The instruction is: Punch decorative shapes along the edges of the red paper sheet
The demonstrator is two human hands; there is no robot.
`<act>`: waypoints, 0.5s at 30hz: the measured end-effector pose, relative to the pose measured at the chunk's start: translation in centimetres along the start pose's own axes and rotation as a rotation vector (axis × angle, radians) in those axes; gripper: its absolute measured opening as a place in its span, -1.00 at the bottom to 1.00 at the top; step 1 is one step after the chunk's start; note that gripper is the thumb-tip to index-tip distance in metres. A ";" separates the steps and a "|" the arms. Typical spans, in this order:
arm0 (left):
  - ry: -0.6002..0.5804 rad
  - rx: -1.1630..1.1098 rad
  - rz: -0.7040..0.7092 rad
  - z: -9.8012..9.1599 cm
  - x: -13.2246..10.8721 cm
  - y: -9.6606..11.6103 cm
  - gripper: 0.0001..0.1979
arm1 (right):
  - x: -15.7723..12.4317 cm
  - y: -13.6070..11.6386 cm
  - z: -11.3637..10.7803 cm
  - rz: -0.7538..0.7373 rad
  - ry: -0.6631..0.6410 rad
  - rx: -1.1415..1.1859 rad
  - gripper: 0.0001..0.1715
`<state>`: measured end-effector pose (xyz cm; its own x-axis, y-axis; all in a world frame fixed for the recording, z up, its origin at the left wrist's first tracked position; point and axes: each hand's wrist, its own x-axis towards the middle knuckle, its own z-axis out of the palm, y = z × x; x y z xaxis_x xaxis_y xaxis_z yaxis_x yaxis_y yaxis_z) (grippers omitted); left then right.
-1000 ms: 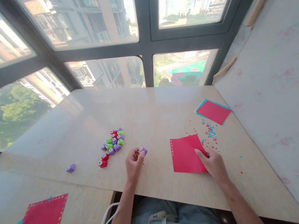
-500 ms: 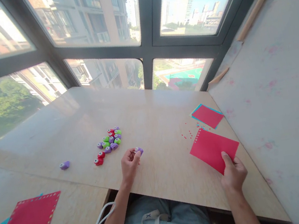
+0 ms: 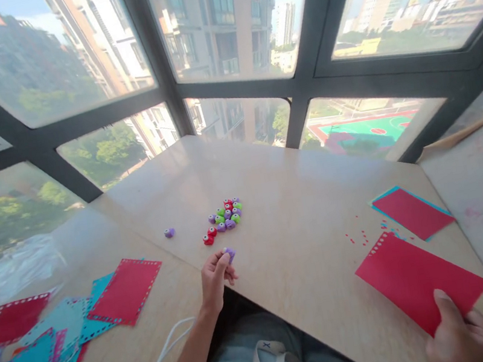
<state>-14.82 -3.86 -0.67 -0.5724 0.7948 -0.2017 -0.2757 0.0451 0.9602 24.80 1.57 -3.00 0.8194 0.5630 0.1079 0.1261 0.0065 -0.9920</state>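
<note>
My left hand (image 3: pixel 217 276) is closed around a small purple craft punch (image 3: pixel 230 254), pinched between thumb and fingers just above the table edge. Beyond it sits a cluster of purple, green and red craft punches (image 3: pixel 227 213), with a pair of red ones at its near left side. My right hand (image 3: pixel 462 329) grips the lower right part of a red sheet of paper (image 3: pixel 415 276), thumb on top. A row of small punched holes runs along the sheet's upper left edge.
A lone purple punch (image 3: pixel 169 233) stands left of the cluster. At right lies a red and blue paper stack (image 3: pixel 414 212) beside scattered paper bits (image 3: pixel 357 237). Punched sheets (image 3: pixel 126 291), clear plastic (image 3: pixel 25 261) and a white cable (image 3: pixel 168 342) are at left. Windows border the table.
The view has swung left, bringing more punched sheets and the plastic into sight. My left hand, still holding the purple punch, has moved left relative to the cluster. The red sheet stays in my right hand.
</note>
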 end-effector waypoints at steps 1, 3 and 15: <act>0.020 -0.012 0.001 -0.7 0.0 0.4 -0.56 | -0.2 -0.2 0.0 -0.005 -0.016 -0.022 -0.60; 0.051 -0.017 0.011 -2.0 0.2 1.4 -0.56 | -0.5 -0.7 0.1 -0.009 -0.025 -0.057 -0.60; -0.041 0.133 0.091 -2.0 -0.3 3.4 -0.52 | -0.5 -0.4 -0.1 -0.028 -0.081 -0.161 -0.56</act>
<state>-17.11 -5.16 2.23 -0.5579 0.8230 -0.1069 -0.1178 0.0489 0.9918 24.37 1.24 -2.66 0.7677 0.6288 0.1234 0.2414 -0.1053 -0.9647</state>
